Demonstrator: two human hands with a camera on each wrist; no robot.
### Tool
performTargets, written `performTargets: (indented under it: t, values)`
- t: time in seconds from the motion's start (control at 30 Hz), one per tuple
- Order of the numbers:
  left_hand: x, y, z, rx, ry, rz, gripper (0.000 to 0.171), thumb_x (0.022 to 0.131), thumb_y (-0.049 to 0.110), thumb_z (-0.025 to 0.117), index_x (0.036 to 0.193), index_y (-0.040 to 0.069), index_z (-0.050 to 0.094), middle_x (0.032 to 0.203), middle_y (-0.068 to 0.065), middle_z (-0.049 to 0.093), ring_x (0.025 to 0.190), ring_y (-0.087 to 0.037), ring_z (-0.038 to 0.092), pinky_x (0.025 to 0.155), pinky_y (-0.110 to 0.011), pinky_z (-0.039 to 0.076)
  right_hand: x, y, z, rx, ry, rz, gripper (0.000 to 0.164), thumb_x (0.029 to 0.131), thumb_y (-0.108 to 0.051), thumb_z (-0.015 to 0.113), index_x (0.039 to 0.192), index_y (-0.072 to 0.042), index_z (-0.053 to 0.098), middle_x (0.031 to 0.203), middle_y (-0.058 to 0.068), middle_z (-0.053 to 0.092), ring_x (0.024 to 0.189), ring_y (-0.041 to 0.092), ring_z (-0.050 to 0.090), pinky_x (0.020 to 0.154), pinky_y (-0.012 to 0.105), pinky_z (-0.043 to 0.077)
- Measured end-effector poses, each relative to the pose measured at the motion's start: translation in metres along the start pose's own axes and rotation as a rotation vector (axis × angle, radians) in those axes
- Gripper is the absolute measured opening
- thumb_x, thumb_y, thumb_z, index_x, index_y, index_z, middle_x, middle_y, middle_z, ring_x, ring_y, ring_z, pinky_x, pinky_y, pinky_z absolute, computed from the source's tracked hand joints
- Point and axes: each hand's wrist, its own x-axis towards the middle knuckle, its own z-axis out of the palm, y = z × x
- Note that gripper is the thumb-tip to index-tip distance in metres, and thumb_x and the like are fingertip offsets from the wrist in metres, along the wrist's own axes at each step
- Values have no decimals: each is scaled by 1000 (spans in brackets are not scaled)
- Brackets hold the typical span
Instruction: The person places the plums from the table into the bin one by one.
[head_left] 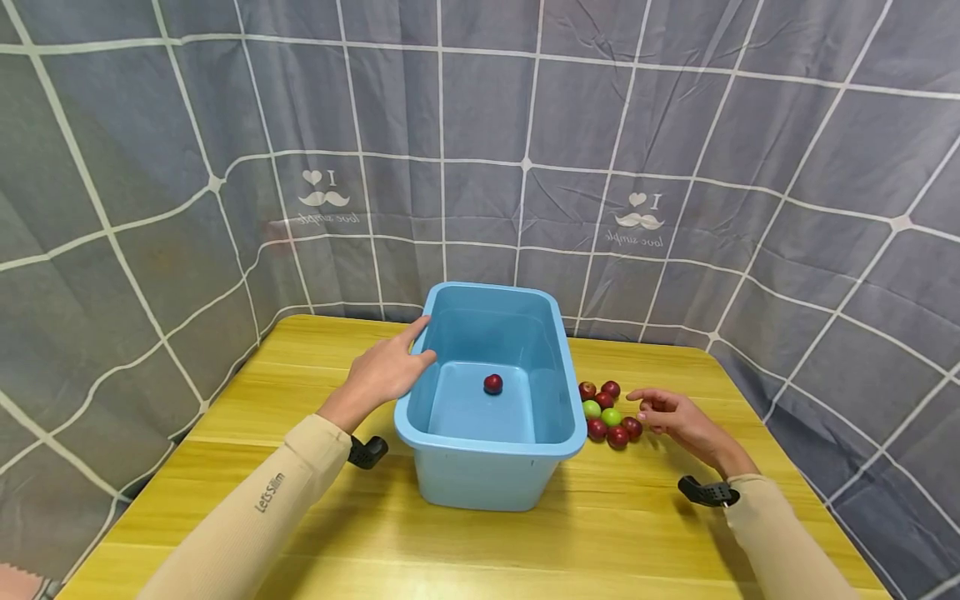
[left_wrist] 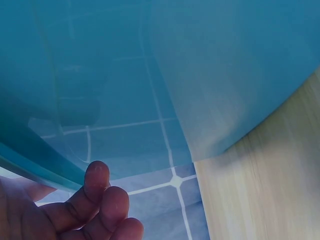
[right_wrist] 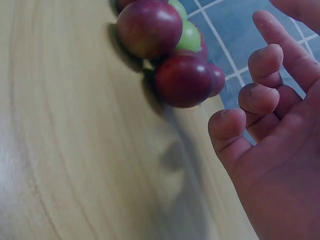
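Note:
A blue plastic tub [head_left: 491, 450] stands on the wooden table with one dark red plum [head_left: 492, 384] on its floor. My left hand [head_left: 384, 367] holds the tub's left rim, thumb over the edge. In the left wrist view, its curled fingers [left_wrist: 114, 202] are beside the tub's outer wall. To the right of the tub lies a cluster of dark red plums [head_left: 618, 437] and two green fruits [head_left: 612, 417]. My right hand [head_left: 678, 423] hovers at the cluster's right side with loosely bent fingers and nothing in them. The right wrist view shows a gap between these fingers and the nearest plum [right_wrist: 182, 80].
Yellow wooden tabletop [head_left: 315, 492] extends around the tub. A grey curtain [head_left: 480, 108] with white grid lines hangs behind the table and along both sides. The tub's right wall stands between the loose fruit and the plum inside.

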Motion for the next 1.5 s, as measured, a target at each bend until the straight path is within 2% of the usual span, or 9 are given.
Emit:
performTargets:
  t: [0.17,0.3,0.7,0.83,1.0,1.1,1.2,1.3,1.5]
  values:
    - [-1,-1,2,2,0,-8,69,98,47,43,162,35,19,108,-13,67,77,-27,61,56,-38,43,-1,12,0,-40,18,34,45,100,-12,59,137,11,47,94,0,56,73,24,48,67,32,44]
    - [0,0,2,2,6,-4,69,98,47,43,162,35,20,105,-13,66,75,-27,60,55,-38,43,-2,17,-1,-42,36,63,46,100,-13,61,138,10,48,94,0,56,70,25,48,64,32,46]
    - [3,1,0,3,3,-2,70,97,48,43,162,35,19,132,-15,62,80,-27,62,56,-39,44,-1,27,-2,-134,78,94,48,98,-18,64,138,6,53,90,3,52,63,23,47,61,29,43]
    - [3,2,-2,0,-3,-9,70,97,48,43,162,36,19,113,-14,67,73,-27,61,55,-38,43,-2,28,-1,-130,87,105,50,98,-19,65,139,6,52,91,4,52,63,22,47,62,28,42]
    - [2,4,-3,-2,-8,-21,71,97,48,43,162,37,18,86,-11,60,64,-26,56,53,-38,41,-1,26,0,-148,116,142,51,95,-23,69,138,1,56,87,4,50,64,20,46,61,28,42]
    - [3,4,-3,-5,-11,-18,71,97,48,43,162,37,18,91,-11,62,66,-26,57,53,-38,41,0,27,0,-177,130,166,53,93,-26,72,138,-2,57,87,4,50,66,20,46,59,28,41]
    - [3,2,-3,-5,-12,-14,71,97,48,43,162,37,18,115,-15,66,70,-26,59,54,-38,42,0,28,2,-191,138,175,56,91,-27,74,138,-3,57,88,5,49,68,20,47,58,28,41]
    - [2,2,-2,-5,-8,-12,70,97,48,43,162,37,18,132,-15,62,74,-26,60,55,-38,42,1,29,3,-199,141,170,56,90,-26,75,138,-2,57,88,5,49,68,19,47,58,27,41]
    - [2,3,-4,-10,-13,-13,71,97,48,43,162,36,18,106,-15,66,68,-26,58,54,-38,41,1,26,4,-206,142,171,56,90,-25,76,137,-1,58,85,4,49,67,18,45,57,28,38]
